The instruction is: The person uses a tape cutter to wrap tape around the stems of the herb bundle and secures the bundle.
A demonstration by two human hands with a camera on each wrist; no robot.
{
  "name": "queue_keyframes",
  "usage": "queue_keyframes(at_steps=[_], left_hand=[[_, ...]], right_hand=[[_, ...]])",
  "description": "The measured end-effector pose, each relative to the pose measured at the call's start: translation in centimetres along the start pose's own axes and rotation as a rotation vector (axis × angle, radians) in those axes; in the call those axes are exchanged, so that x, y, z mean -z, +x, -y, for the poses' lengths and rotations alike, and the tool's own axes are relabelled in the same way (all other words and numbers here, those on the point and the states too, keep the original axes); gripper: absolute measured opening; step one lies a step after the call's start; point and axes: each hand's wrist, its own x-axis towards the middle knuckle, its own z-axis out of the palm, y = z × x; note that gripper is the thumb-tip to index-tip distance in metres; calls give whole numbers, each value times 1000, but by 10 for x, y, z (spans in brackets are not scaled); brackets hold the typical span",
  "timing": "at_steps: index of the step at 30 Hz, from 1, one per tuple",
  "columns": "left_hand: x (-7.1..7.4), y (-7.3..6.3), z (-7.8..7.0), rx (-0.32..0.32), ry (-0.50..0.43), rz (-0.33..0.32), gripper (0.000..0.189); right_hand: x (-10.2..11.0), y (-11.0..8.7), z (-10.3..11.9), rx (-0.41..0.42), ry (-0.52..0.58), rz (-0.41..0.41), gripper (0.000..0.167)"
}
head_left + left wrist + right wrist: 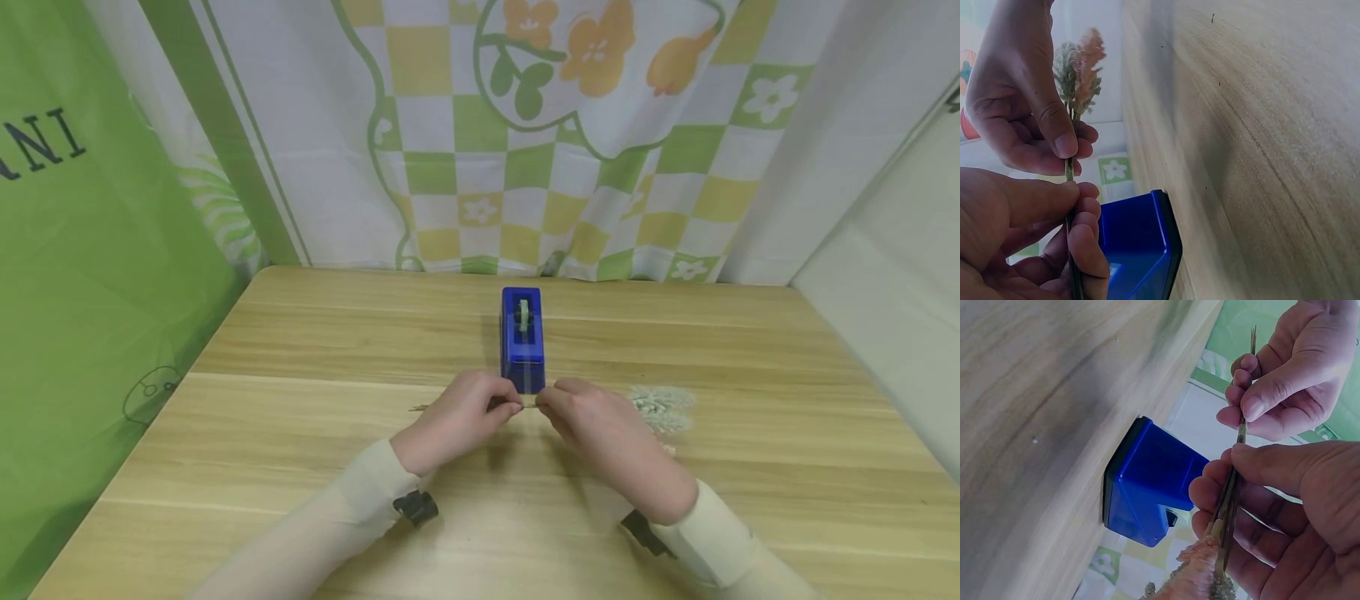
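A small bunch of dried flowers (662, 408) with pale green and pink heads lies sideways between both hands, heads to the right. My left hand (467, 414) pinches its thin stems (1253, 340) between thumb and fingers, and the stem ends stick out past it on the left. Close beside it, my right hand (600, 429) grips the stems nearer the heads. In the left wrist view a short stretch of stem (1069, 170) shows between the two thumbs. Just beyond the fingertips stands a blue tape dispenser (522, 337) with a roll of tape (524, 315) in it.
The hands are over a wooden table (315, 333). A patterned curtain (480, 167) hangs behind its far edge, and a green cloth (90, 275) hangs on the left. White fabric (892, 250) borders the right side.
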Motion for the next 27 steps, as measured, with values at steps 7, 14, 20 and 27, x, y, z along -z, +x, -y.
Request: queue_keyframes(at_steps=[7,14,20,27], left_hand=[[0,1,2,35,-22,0,11],[0,2,3,50,-40,-8,10],[1,2,3,53,-39,4,15],[1,2,4,58,-40,23,19]], right_hand=[[-2,1,0,-13,20,-10,6],[-3,3,0,-19,32,-18,6],[-5,4,-3,-6,19,-34,5],[-9,3,-6,32,-19,-92,8]])
